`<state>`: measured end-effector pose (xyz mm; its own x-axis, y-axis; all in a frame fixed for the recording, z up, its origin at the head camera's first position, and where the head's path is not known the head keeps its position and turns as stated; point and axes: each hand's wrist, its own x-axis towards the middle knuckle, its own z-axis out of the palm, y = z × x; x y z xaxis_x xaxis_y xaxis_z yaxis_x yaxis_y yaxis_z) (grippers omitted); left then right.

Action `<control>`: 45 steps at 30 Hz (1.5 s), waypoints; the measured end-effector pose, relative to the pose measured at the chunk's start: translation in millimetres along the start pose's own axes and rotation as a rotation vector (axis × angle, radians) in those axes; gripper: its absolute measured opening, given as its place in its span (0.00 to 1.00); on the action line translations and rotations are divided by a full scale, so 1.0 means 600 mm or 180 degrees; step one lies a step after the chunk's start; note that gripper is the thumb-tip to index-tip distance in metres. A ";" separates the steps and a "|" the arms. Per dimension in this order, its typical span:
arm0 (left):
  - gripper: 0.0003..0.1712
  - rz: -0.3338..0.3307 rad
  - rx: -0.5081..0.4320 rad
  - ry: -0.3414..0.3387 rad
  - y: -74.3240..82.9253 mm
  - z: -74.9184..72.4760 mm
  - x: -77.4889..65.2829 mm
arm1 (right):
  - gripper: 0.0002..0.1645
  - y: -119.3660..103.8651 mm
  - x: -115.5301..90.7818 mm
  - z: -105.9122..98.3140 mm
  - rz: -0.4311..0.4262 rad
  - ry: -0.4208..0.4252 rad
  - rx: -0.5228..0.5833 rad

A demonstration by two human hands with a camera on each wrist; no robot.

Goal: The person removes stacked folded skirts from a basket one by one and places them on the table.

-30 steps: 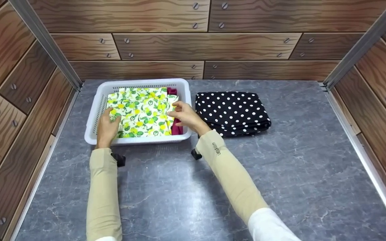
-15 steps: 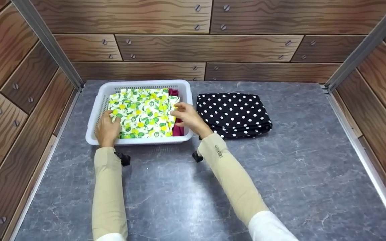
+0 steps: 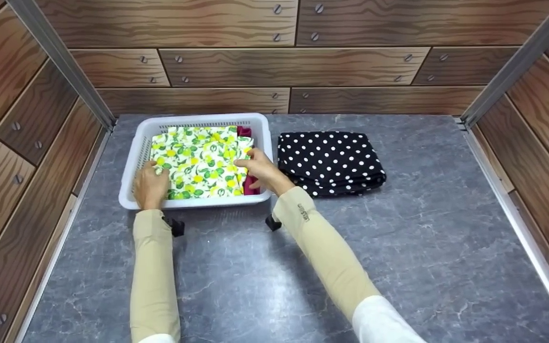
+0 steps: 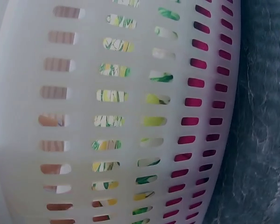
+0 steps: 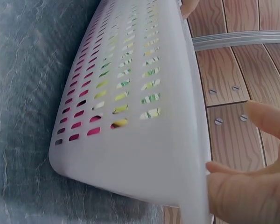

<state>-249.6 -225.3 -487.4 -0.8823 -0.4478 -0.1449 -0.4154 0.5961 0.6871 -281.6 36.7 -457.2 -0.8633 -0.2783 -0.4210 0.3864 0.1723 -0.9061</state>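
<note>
A folded cloth with a lemon-and-leaf print (image 3: 203, 162) lies in the white plastic basket (image 3: 193, 203), over a dark red cloth (image 3: 250, 186) that shows along its right side. My left hand (image 3: 151, 186) reaches over the basket's front left and pinches the print cloth's left edge, where the fabric bunches slightly. At the opposite end my right hand (image 3: 264, 169) touches the cloth's right edge, fingers and thumb spread apart. In the right wrist view this hand (image 5: 256, 172) is beside the basket's rim, with a visible gap between thumb and finger. Slotted basket walls hide most fingertips in the left wrist view.
A folded black cloth with white dots (image 3: 329, 162) lies just right of the basket on the grey marbled tabletop (image 3: 422, 228). Wood-patterned panels (image 3: 293, 66) enclose the back and both sides, with metal strips at the corners.
My left hand has curled in more at the cloth's left edge, bunching it a little. The right hand has shifted slightly left and down along the right edge. Basket and dotted cloth stay put.
</note>
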 end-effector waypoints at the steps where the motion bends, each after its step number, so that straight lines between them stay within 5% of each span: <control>1: 0.32 -0.0018 0.0019 -0.0045 0.001 -0.001 0.001 | 0.41 0.000 0.000 0.002 0.0035 -0.0001 -0.0035; 6: 0.36 -0.0063 -0.0039 -0.0421 0.004 -0.010 0.007 | 0.42 0.005 0.004 0.009 0.0119 -0.0069 -0.0236; 11: 0.40 -0.0254 -0.0592 -0.0723 0.009 -0.016 0.018 | 0.41 0.015 0.015 0.016 0.0082 0.0008 -0.0318; 18: 0.39 -0.0333 -0.0394 -0.0609 0.006 -0.014 0.017 | 0.43 0.027 0.021 0.029 0.0012 -0.0037 -0.0369; 26: 0.39 -0.0076 -0.0665 -0.0611 0.002 -0.008 0.021 | 0.35 0.034 0.028 0.023 -0.0203 -0.0098 -0.0407; 31: 0.40 -0.0152 -0.0736 -0.0743 -0.005 -0.017 0.022 | 0.31 0.035 0.032 0.027 -0.0112 -0.0197 -0.0285; 45: 0.42 -0.0200 -0.0145 -0.0754 0.002 -0.020 0.026 | 0.47 0.036 0.038 0.022 -0.0320 -0.0369 -0.0073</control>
<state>-261.0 -239.4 -480.5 -0.8845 -0.3113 -0.3475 -0.4655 0.5389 0.7020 -288.9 21.8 -486.8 -0.8535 -0.4022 -0.3314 0.2912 0.1593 -0.9433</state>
